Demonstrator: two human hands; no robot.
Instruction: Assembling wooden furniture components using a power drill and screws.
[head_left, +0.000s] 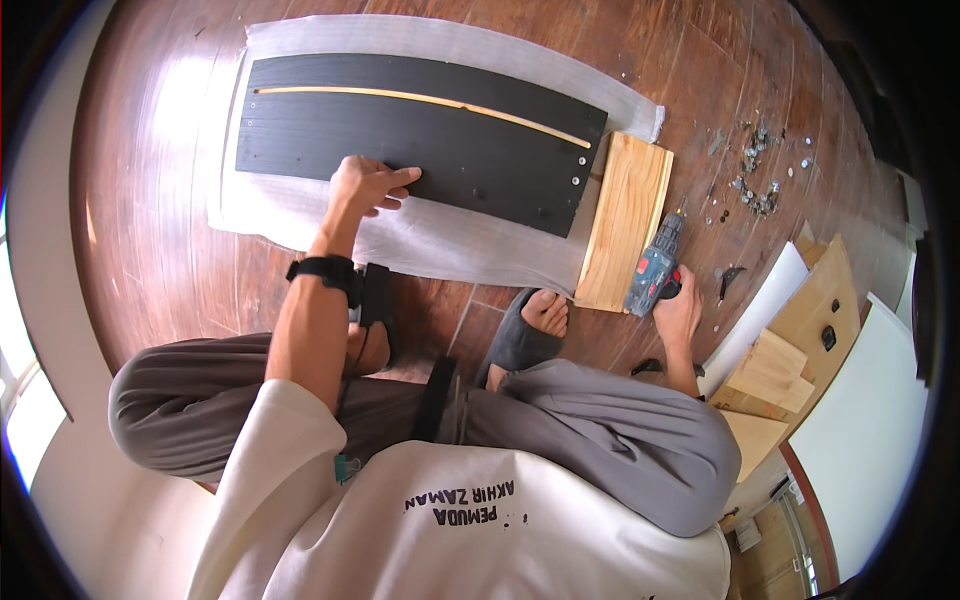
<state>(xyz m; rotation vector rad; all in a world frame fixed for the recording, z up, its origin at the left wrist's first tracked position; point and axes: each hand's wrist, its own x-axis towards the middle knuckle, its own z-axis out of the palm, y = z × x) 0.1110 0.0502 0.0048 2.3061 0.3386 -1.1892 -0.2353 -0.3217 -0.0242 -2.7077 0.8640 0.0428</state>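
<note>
A black board (400,130) with a long pale wooden strip (430,101) along it lies on a white foam sheet (420,240). My left hand (368,187) is over the board's near edge. Its thumb and forefinger come together in a pinch and the other fingers curl under; anything between them is too small to make out. In my right hand (680,308) I grip the handle of a blue-grey cordless drill (653,268). The drill points away from me, beside a bare pine board (622,225) that stands at the black board's right end.
Loose screws and small metal fittings (757,195) are scattered on the wooden floor to the right. A small black hooked tool (731,278) lies closer. Cardboard (825,290) with wood offcuts (770,370) is at the right. My bare foot (546,311) is close to the pine board.
</note>
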